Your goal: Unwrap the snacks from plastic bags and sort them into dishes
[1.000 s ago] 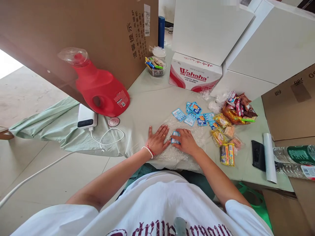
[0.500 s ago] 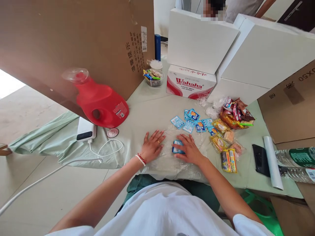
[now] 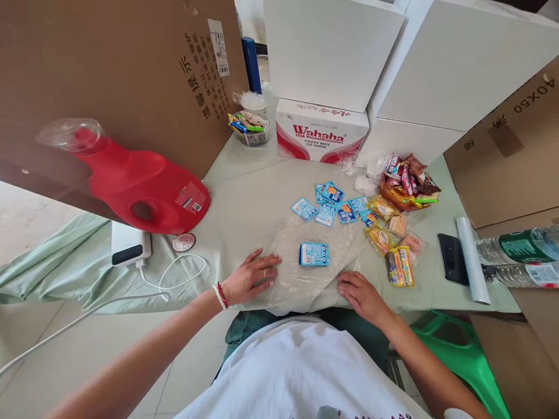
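Note:
A small stack of blue-and-white snack packets (image 3: 314, 254) lies on a sheet of clear plastic film (image 3: 290, 282), spread on the cloth-covered table. My left hand (image 3: 252, 276) rests palm down at the film's left edge, fingers stretched and apart. At the right edge, the fingers of my right hand (image 3: 361, 294) are bent together on the film. Neither hand touches the stack. More blue packets (image 3: 325, 214) lie loosely beyond the film. Yellow-wrapped snacks (image 3: 381, 238) and a pair of wrapped bars (image 3: 399, 266) sit to the right.
A red jug (image 3: 151, 189) and a white power bank (image 3: 127, 243) with its cable are at the left. Behind stand a Wahaba-style printed carton (image 3: 322, 132) and a tub of snacks (image 3: 253, 131). On the right are a snack-filled amber bowl (image 3: 395, 195), a phone (image 3: 453, 259), a white roll (image 3: 474, 262) and bottles.
My right hand has left the stack of packets and moved right and nearer to the film's edge. My left hand has shifted slightly left. The view has tilted down.

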Available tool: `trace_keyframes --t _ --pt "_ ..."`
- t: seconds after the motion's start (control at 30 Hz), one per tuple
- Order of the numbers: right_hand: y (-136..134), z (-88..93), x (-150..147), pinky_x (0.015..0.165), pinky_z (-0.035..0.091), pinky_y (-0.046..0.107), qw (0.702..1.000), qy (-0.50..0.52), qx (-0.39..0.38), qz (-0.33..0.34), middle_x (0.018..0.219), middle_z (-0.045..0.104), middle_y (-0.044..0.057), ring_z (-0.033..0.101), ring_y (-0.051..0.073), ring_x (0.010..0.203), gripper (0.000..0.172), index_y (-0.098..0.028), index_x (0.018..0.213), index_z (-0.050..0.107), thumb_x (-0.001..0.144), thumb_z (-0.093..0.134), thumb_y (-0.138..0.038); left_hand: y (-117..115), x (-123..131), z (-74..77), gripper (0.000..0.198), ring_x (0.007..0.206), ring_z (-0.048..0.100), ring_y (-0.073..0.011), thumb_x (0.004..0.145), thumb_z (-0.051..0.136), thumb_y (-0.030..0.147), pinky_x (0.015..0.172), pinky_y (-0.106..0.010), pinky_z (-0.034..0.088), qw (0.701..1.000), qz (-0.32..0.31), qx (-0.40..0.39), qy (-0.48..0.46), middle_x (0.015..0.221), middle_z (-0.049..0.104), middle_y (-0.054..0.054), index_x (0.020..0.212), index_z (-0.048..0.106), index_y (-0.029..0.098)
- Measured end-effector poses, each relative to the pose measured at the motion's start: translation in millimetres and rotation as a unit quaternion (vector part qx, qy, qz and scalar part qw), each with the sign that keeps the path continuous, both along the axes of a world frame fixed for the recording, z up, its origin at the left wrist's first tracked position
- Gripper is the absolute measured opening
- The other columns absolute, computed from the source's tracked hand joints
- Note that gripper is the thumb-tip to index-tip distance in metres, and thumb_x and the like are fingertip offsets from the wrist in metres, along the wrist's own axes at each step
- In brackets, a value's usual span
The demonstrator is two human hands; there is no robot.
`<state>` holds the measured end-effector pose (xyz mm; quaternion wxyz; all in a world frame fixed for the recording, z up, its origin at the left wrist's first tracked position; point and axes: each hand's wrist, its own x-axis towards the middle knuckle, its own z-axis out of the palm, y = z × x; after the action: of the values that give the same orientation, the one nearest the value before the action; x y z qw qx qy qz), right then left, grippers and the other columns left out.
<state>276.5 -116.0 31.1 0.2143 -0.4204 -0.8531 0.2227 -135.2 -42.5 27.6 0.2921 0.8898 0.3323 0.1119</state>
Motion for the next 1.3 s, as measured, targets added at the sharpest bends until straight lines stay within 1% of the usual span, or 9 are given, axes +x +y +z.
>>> trace_keyframes --t 0.17,0.23,0.4,0.57,0.77,0.87,1.0,1.17,1.3 --pt "54 31.7 4 0.085 0.055 0.038 0.997 0.007 -0.071 -0.019 0.098 0.075 0.009 0.067 0.023 0.093 0.031 -0.022 0.106 0.074 0.107 0.046 -0.035 37 14 12.6 0.035 0.109 0.073 -0.0229 0.103 0.04 0.041 0.114 -0.047 0.046 0.986 0.144 -0.064 -0.056 0.113 0.079 -0.008 0.107 0.07 0.023" --pt "77 45.3 1 0.081 0.053 0.035 0.993 -0.002 -0.106 -0.056 0.091 0.075 0.008 0.067 0.022 0.087 0.033 -0.022 0.101 0.075 0.105 0.047 -0.038 49 16 22.6 0.033 0.111 0.072 -0.0247 0.1 0.041 0.039 0.108 -0.045 0.052 0.976 0.184 -0.074 -0.091 0.118 0.077 -0.009 0.11 0.068 0.022" --pt "120 56.2 -5 0.067 0.044 0.028 0.978 -0.017 -0.185 -0.098 0.078 0.071 0.003 0.061 0.017 0.068 0.037 -0.019 0.096 0.075 0.101 0.048 -0.044 49 22 40.6 0.077 0.159 0.027 -0.0325 0.077 0.053 0.021 0.129 -0.063 0.017 0.996 0.054 -0.005 -0.071 0.166 0.043 -0.01 0.153 0.044 0.023" --pt "130 54.0 -7 0.064 0.04 0.026 0.975 -0.011 -0.206 -0.088 0.077 0.071 0.001 0.057 0.016 0.066 0.041 -0.019 0.096 0.076 0.099 0.049 -0.05 36 64 43.6 0.106 0.163 0.004 -0.042 0.071 0.064 0.022 0.122 -0.078 -0.004 0.995 -0.038 0.082 0.041 0.171 0.032 -0.009 0.167 0.021 0.031" --pt "125 58.3 -6 0.07 0.045 0.028 0.972 -0.006 -0.222 -0.073 0.088 0.076 0.004 0.063 0.018 0.074 0.04 -0.02 0.097 0.077 0.099 0.051 -0.049 48 103 59.0 0.105 0.157 0.03 -0.0359 0.066 0.06 0.006 0.124 -0.073 -0.011 0.979 -0.14 0.146 0.026 0.144 0.064 -0.007 0.162 0.034 0.041" --pt "125 53.5 -2 0.071 0.046 0.028 0.968 0.019 -0.239 -0.076 0.09 0.076 0.004 0.064 0.019 0.077 0.041 -0.019 0.096 0.076 0.098 0.052 -0.052 53 98 57.3 0.082 0.143 0.049 -0.0326 0.075 0.066 0.014 0.127 -0.067 -0.006 0.983 -0.132 0.126 0.031 0.117 0.072 -0.006 0.152 0.051 0.037" --pt "129 39.5 6 0.065 0.043 0.026 0.959 0.041 -0.266 -0.087 0.084 0.073 0.002 0.06 0.016 0.071 0.044 -0.018 0.097 0.076 0.096 0.054 -0.057 52 77 38.2 0.021 0.121 0.061 -0.0272 0.087 0.069 0.038 0.125 -0.058 0.018 0.997 -0.016 0.074 -0.01 0.097 0.073 -0.003 0.105 0.076 0.031" --pt "135 26.2 14 0.061 0.039 0.025 0.952 0.013 -0.286 -0.109 0.075 0.068 -0.002 0.056 0.015 0.065 0.042 -0.019 0.095 0.074 0.096 0.051 -0.054 50 64 7.7 0.025 0.094 0.063 -0.0244 0.092 0.06 0.045 0.099 -0.046 0.045 0.948 0.316 -0.011 -0.022 0.078 0.067 -0.004 0.083 0.069 0.023" --pt "143 36.1 12 0.068 0.043 0.028 0.958 -0.137 -0.212 -0.135 0.083 0.072 0.004 0.062 0.02 0.075 0.028 -0.02 0.097 0.076 0.095 0.054 -0.038 46 70 -8.2 0.027 0.112 0.059 -0.0346 0.087 0.062 0.041 0.1 -0.052 0.045 0.882 0.47 0.002 0.039 0.101 0.07 -0.011 0.104 0.069 0.021"
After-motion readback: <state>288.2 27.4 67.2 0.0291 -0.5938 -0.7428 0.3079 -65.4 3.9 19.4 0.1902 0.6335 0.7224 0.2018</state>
